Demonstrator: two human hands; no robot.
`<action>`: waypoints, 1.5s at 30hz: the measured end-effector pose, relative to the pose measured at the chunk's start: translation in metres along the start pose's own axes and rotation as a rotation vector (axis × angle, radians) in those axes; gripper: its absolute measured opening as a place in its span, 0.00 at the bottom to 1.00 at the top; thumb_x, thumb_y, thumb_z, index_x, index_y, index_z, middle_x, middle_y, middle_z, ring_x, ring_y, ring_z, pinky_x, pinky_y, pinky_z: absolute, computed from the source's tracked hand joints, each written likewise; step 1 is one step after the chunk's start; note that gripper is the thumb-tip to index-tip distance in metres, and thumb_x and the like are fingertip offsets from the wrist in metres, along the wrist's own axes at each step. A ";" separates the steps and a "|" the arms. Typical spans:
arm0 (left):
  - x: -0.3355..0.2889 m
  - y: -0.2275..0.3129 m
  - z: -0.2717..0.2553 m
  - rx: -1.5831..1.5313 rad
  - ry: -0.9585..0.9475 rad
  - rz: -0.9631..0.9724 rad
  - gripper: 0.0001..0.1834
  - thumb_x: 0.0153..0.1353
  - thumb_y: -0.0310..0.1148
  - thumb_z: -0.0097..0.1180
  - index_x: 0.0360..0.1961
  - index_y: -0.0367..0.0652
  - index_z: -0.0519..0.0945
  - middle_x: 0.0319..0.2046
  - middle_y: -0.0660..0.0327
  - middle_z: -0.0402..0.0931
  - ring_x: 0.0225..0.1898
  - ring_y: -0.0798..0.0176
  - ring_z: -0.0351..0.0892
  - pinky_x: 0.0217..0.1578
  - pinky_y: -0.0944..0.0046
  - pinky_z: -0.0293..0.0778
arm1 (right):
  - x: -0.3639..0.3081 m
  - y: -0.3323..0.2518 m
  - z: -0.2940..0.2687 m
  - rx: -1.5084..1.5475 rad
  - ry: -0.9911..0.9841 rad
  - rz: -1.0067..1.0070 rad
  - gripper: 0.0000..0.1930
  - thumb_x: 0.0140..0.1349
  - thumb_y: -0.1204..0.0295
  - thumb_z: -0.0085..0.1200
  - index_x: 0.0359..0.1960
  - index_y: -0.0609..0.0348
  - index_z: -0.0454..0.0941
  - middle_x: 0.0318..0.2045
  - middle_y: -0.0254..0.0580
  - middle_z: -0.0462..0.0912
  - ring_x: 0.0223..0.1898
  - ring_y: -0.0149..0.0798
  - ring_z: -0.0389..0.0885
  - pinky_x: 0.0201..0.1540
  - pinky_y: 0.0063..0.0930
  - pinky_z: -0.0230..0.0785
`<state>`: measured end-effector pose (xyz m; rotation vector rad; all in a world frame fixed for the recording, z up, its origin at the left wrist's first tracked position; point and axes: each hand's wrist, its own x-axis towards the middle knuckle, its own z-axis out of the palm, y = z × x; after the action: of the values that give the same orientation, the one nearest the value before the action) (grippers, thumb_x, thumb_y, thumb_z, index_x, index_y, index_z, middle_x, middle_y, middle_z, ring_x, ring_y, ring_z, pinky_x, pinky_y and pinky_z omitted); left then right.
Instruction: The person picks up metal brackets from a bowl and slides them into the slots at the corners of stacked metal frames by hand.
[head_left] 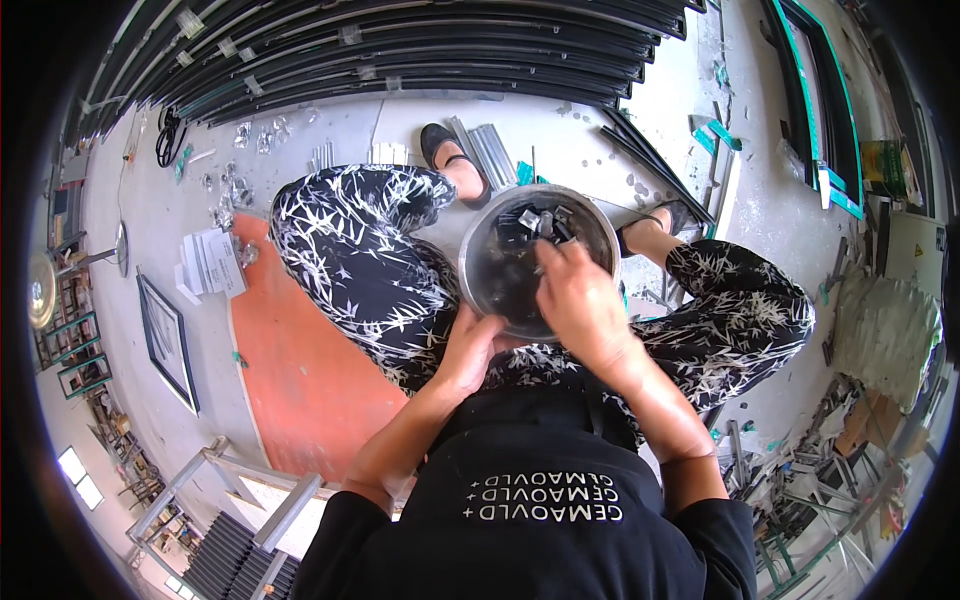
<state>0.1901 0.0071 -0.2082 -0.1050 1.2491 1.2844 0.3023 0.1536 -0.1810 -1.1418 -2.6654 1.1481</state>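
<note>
A round metal bowl rests in my lap between my bent legs. Inside it lie small black and silver parts, gathered toward the far side, above a dark bowl bottom. My left hand grips the near left rim, thumb over the edge and fingers out of sight beneath. My right hand reaches in over the near right rim with its fingers bent together among the parts. A small dark piece shows at its fingertips, too blurred to name.
Long black metal profiles are stacked across the far side. Silver strips lie by my left shoe. An orange-red sheet and white papers are on the left floor. A teal-edged frame stands far right, scrap near right.
</note>
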 end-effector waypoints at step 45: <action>-0.006 -0.001 -0.001 -0.012 -0.005 0.002 0.30 0.63 0.20 0.42 0.68 0.46 0.59 0.51 0.58 0.73 0.47 0.60 0.81 0.43 0.51 0.85 | -0.016 0.004 -0.018 -0.111 0.256 -0.097 0.23 0.57 0.75 0.55 0.56 0.64 0.73 0.53 0.56 0.79 0.40 0.53 0.83 0.43 0.41 0.79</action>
<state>0.1920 0.0021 -0.2048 -0.1085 1.2378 1.2933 0.3217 0.1564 -0.1667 -1.0776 -2.5796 0.7889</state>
